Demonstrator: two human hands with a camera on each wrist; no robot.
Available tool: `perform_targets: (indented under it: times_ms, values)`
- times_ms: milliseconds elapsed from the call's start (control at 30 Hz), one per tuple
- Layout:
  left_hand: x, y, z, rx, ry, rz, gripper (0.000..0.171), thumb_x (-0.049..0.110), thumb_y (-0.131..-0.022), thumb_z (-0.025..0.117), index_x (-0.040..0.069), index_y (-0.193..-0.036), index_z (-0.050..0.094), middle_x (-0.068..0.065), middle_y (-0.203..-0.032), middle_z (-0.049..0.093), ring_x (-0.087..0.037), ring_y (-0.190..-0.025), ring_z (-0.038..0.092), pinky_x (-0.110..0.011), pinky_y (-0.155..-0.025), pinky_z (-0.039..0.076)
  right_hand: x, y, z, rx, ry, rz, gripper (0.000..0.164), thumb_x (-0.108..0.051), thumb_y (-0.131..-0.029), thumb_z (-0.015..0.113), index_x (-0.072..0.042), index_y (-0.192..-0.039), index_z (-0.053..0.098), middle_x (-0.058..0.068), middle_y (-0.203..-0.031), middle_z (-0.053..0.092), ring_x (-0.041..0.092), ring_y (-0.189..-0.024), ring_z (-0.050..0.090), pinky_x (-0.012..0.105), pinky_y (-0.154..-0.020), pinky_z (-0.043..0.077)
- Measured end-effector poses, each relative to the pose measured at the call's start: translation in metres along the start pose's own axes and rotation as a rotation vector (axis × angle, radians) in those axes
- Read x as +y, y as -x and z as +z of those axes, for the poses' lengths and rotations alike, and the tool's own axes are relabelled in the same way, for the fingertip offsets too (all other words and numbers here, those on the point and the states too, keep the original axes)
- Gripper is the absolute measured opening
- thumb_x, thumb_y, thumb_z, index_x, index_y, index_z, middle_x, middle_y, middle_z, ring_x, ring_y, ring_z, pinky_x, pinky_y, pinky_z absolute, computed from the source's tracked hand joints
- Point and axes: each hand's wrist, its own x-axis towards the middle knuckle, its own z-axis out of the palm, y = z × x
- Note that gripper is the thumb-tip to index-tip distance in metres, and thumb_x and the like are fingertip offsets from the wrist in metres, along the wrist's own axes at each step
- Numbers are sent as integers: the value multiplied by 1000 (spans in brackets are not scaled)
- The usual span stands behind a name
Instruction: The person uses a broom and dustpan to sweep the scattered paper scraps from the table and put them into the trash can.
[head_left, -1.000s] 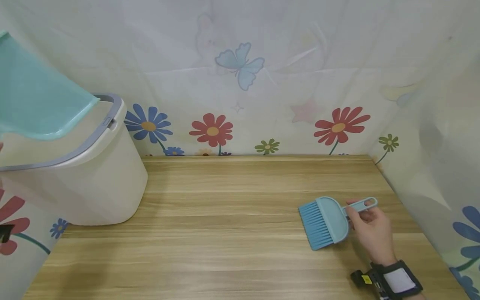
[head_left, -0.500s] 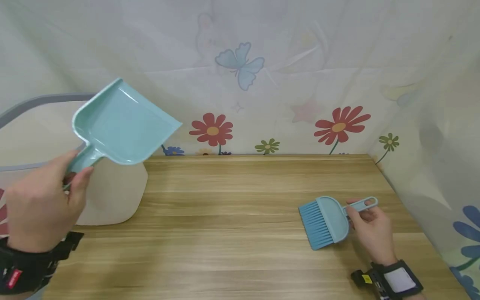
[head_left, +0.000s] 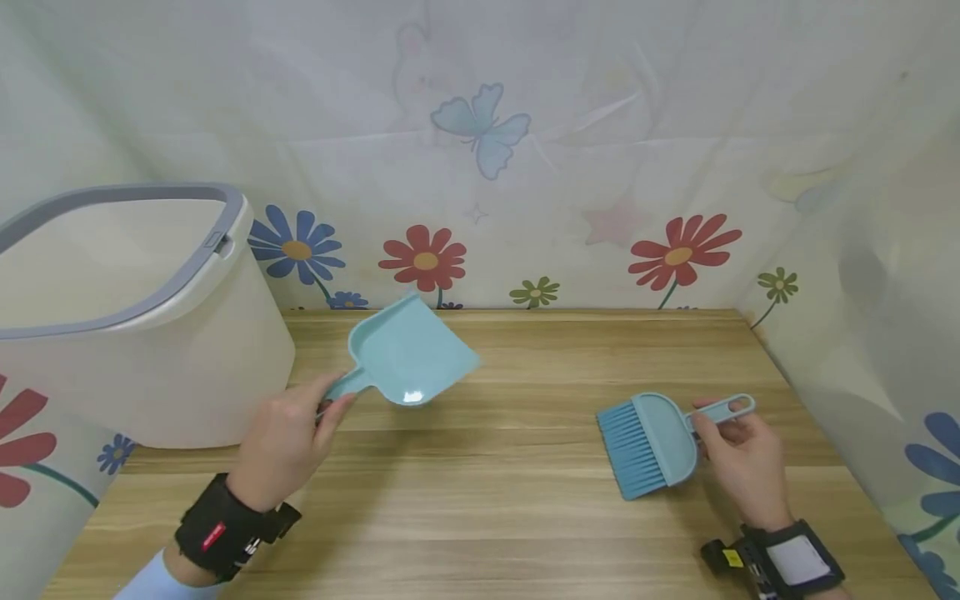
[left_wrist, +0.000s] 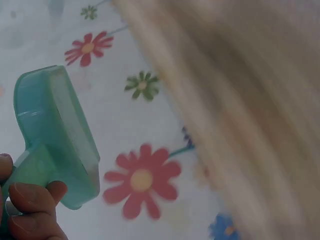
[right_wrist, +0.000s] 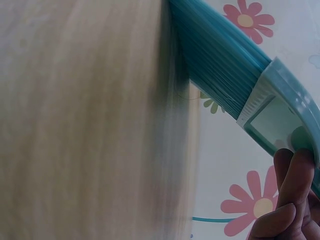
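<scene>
My left hand [head_left: 288, 437] grips the handle of a light teal dustpan [head_left: 411, 350], held above the table left of the middle, its flat edge pointing right. Seen from the left wrist, the dustpan [left_wrist: 57, 135] shows its underside and side wall, with fingers curled round the handle. On the right, my right hand [head_left: 742, 462] holds a small blue hand brush [head_left: 652, 446] by its looped handle, bristles pointing left. From the right wrist, the bristles of the brush [right_wrist: 220, 55] slant down to the wooden surface, and my fingertips [right_wrist: 295, 175] press against the brush head's base.
A large white bin [head_left: 217, 367] with a grey rim stands at the left, open at the top. The wood-grain table [head_left: 480, 500] runs back to a wall sheet [head_left: 540, 192] printed with flowers and a butterfly. A similar sheet closes the right side.
My left hand has brought the dustpan from over the white bin rightward and down to above the table. The right hand and brush have stayed in place.
</scene>
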Motion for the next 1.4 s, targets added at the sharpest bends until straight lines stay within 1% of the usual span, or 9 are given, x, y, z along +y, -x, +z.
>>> perform_targets:
  times_ms: [167,367,500,600,700,867,1067,1200,1400]
  values:
    - [5,7,33,-185,109,-147,28,20,-101,70,3,-122,70,1,-81,66,-4,-61,49,-22,-54,41,-2,1,1,14,7,-19,19,-11,-98,69,-2,-114,72,-14,-90,70,-6,-69,65,18,-56,53]
    - [5,12,57,-434,393,-391,37,30,-108,57,7,-136,64,-6,-95,69,-8,-67,49,-23,-58,40,-1,2,2,18,-6,-45,18,-9,-97,70,-1,-113,72,-18,-87,69,-7,-67,65,18,-55,53]
    - [6,16,68,-506,492,-446,37,29,-109,54,6,-137,62,-6,-104,67,-11,-79,54,-25,-70,44,0,3,3,9,8,-48,18,-10,-98,70,-2,-113,72,-14,-89,70,-6,-68,65,19,-55,54]
    - [8,19,74,-536,515,-462,38,28,-110,53,5,-139,61,-6,-117,67,-12,-94,57,-27,-82,47,0,3,3,2,12,-63,18,-9,-98,69,0,-113,72,1,-95,75,-7,-69,65,18,-56,54]
    - [11,21,78,-574,579,-497,38,26,-111,50,4,-141,58,-10,-108,68,-11,-85,57,-25,-75,47,-2,4,6,-20,21,-93,17,-9,-98,69,2,-112,72,19,-102,76,-10,-70,64,18,-56,55]
    - [20,25,85,-632,717,-550,33,17,-112,44,2,-140,53,-9,-89,59,-10,-70,49,-22,-62,41,-17,5,12,-69,-11,-181,19,-10,-99,68,5,-110,72,26,-104,76,-16,-76,63,15,-60,55]
    - [34,27,89,-663,803,-605,39,15,-112,42,-1,-148,46,-9,-88,57,-11,-69,48,-21,-59,40,-55,4,30,-36,32,-505,15,-2,-92,74,0,-107,74,15,-89,77,-7,-68,62,11,-58,49]
    - [43,27,89,-697,934,-632,43,13,-113,39,-5,-153,38,-14,-99,60,-13,-75,51,-21,-62,44,-82,7,54,-34,155,-815,23,0,-86,80,-2,-108,74,11,-85,77,12,-62,67,24,-54,53]
    - [58,29,87,-753,1181,-692,45,12,-113,37,-8,-154,33,-18,-114,61,-13,-84,55,-21,-69,49,-112,22,96,-81,352,-1185,37,-5,-78,87,-6,-113,74,7,-83,72,18,-67,68,36,-63,55]
